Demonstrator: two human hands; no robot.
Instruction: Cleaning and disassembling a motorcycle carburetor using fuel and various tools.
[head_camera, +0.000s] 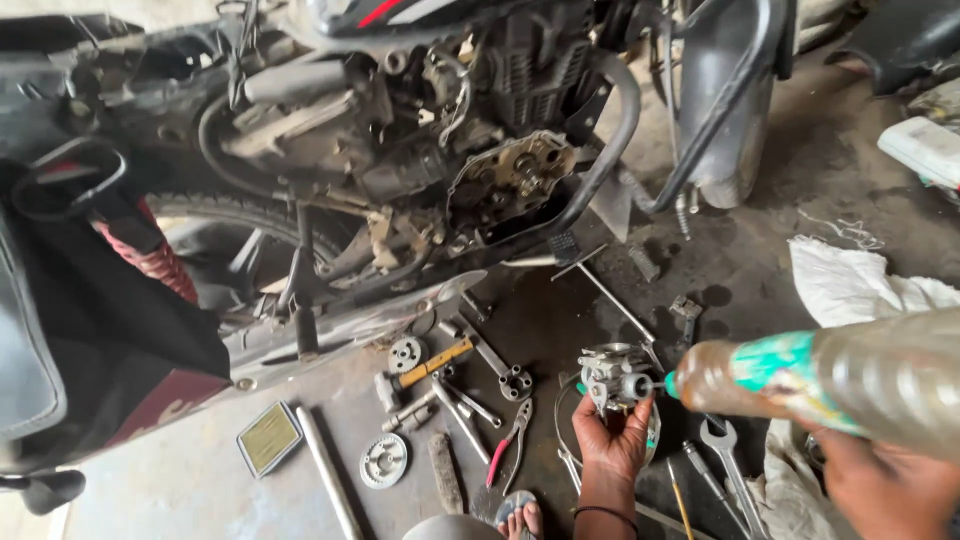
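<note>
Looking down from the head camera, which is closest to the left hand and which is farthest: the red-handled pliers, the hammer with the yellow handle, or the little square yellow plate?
Starting from the left hand, which holds the carburetor:
1. Red-handled pliers, on the floor just to the left of the hand.
2. Hammer with the yellow handle, farther left and a bit higher in the picture.
3. Square yellow plate, far left, beside the motorcycle.

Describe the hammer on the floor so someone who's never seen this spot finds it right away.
Start at the motorcycle lying with its engine open, then look down to the oily floor below it. Among scattered grey wrenches and gears, the hammer lies slanted, the only tool with a yellow-orange handle.
</note>
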